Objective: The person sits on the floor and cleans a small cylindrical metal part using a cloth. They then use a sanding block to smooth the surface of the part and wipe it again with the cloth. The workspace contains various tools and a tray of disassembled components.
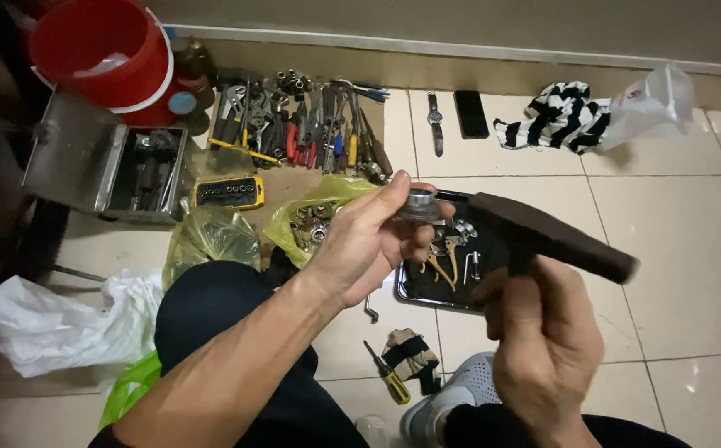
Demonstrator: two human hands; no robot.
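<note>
**Dark block in your right hand, metal disc in your left**

Dark brown and blocky, the wedge-shaped piece (555,236) sits clenched in your right hand (543,340), the fingers wrapped around its lower stem while the long top slants down to the right. Your left hand (369,241) is just beside it, and its grip is closed on a small round metal part (420,204), pinched between thumb and fingertips at the near end of the wedge. Whether the disc touches the wedge cannot be told from here.

Nearest to you are your dark trousers and a grey shoe (460,390) on the tiled floor (692,274). Beside the shoe lie a yellow-handled screwdriver (387,373) and a crumpled striped glove (410,353). To the left are a white plastic bag (53,323) and a green one (132,386).

Under your hands a dark metal tray (427,294) holds small shiny fittings and a pair of pliers with tan handles. Left of it, two yellow-green bags (211,236) lie open, one showing nuts and metal bits.

Further off, an open metal toolbox (103,166) stands by a yellow case of bits (228,192). Behind those, a spread of wrenches, pliers and screwdrivers (306,124) lies on cardboard, with a red bucket (103,54) at the far left. Along the wall sit a wristwatch (436,123), a black phone (471,114), a black-and-white striped cloth (555,116) and a clear plastic bag (651,104).
</note>
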